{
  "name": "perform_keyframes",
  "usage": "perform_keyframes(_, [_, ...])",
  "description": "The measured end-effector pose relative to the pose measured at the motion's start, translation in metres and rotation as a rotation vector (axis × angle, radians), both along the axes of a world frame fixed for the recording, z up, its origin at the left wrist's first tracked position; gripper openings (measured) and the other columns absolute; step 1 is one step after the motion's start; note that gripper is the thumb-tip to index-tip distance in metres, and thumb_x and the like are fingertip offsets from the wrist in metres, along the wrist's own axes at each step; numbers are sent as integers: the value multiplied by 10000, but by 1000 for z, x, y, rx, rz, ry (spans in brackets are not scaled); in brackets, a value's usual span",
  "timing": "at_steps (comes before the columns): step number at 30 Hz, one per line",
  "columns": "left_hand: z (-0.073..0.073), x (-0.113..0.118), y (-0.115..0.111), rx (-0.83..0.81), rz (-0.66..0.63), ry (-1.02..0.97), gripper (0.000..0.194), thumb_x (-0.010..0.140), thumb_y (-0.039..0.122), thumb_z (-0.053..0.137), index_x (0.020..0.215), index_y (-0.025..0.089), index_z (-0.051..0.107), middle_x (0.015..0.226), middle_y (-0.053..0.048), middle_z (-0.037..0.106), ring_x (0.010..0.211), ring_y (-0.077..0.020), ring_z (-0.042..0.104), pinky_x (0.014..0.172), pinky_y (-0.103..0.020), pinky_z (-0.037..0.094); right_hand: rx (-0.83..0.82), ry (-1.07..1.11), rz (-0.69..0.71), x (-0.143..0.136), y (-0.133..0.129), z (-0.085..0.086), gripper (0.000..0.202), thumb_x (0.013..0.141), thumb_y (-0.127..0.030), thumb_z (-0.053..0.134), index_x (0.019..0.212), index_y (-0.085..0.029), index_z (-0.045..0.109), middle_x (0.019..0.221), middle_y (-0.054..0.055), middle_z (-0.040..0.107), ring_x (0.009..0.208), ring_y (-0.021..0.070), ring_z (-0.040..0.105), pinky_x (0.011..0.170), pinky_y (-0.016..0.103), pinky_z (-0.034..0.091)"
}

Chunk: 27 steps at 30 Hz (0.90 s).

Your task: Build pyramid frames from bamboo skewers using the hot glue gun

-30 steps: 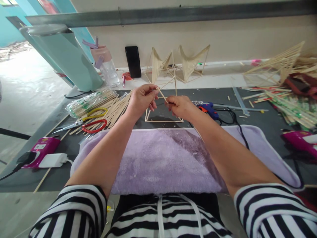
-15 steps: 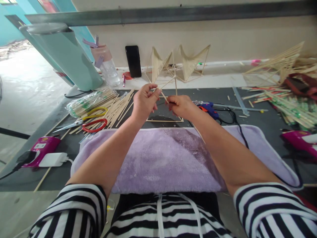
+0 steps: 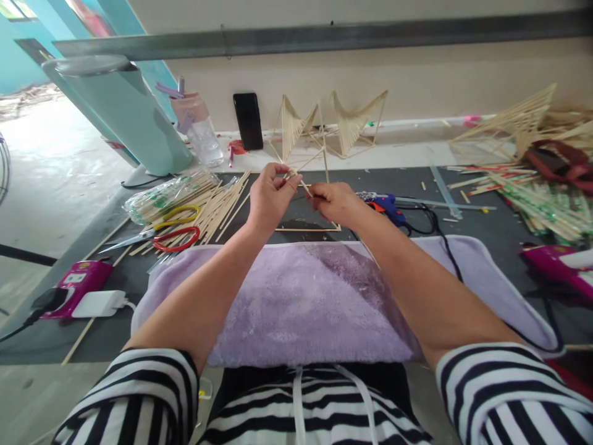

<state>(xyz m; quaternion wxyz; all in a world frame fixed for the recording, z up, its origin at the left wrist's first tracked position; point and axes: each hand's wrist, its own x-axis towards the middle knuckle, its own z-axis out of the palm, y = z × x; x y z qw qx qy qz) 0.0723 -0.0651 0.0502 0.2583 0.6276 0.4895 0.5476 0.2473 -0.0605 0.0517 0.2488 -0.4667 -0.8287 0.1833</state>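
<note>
My left hand (image 3: 273, 196) pinches a thin wooden stick (image 3: 306, 187) between thumb and fingertips. From the other side my right hand (image 3: 334, 201) is closed on the same stick, near its lower right end. Both hands are held over a frame of thin sticks (image 3: 309, 230) that stands on the dark table; one upright stick rises behind my right hand. The joints close to my fingertips are partly hidden by the fingers. Just right of my right hand lies a blue glue gun (image 3: 386, 207).
Loose sticks (image 3: 227, 204), scissors (image 3: 178, 238) and a bagged stick bundle (image 3: 171, 191) lie at left. A purple towel (image 3: 291, 303) covers the front edge. Two stick models (image 3: 356, 127), a phone (image 3: 248, 122) and a bottle (image 3: 199, 133) stand behind. More sticks (image 3: 546, 204) are piled at right.
The camera view has tilted slightly, so the background sits a little lower. Both hands stay almost in place with the stick between them; the right hand has shifted slightly.
</note>
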Motion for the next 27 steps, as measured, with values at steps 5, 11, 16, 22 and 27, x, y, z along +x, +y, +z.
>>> perform_keyframes(5, [-9,1,4,28,3,-31,239,811,321,673,1010,202,617,571,55,603,588,-98,611,619,-231,460,30,-12,3,-1,0,0,221,808,-156,470,869,-163,682,621,-3,636,523,111,566,579,228,389])
perform_keyframes(11, [-11,0,4,50,50,56,274,830,347,654,1070,220,689,615,26,642,613,-110,604,617,-239,454,30,-17,-4,-1,1,-1,205,826,-188,486,875,-169,685,645,7,655,551,122,571,579,230,390])
perform_keyframes(16, [-10,0,3,55,50,84,272,839,367,641,1064,227,702,604,24,633,616,-117,598,606,-243,442,3,-18,-8,0,1,-2,205,836,-211,491,894,-173,684,648,2,656,561,126,577,595,235,403])
perform_keyframes(22, [-11,0,4,52,44,86,264,846,366,630,1059,226,698,608,19,627,626,-121,601,603,-244,440,9,-38,-13,-2,-2,3,218,838,-185,481,911,-169,685,668,6,667,574,122,576,604,237,409])
perform_keyframes(27, [-13,1,5,49,58,79,266,844,378,632,1056,231,697,623,16,632,629,-122,601,611,-246,448,-43,-4,-18,-1,-1,3,215,840,-194,489,927,-167,684,668,0,657,522,105,570,568,228,419])
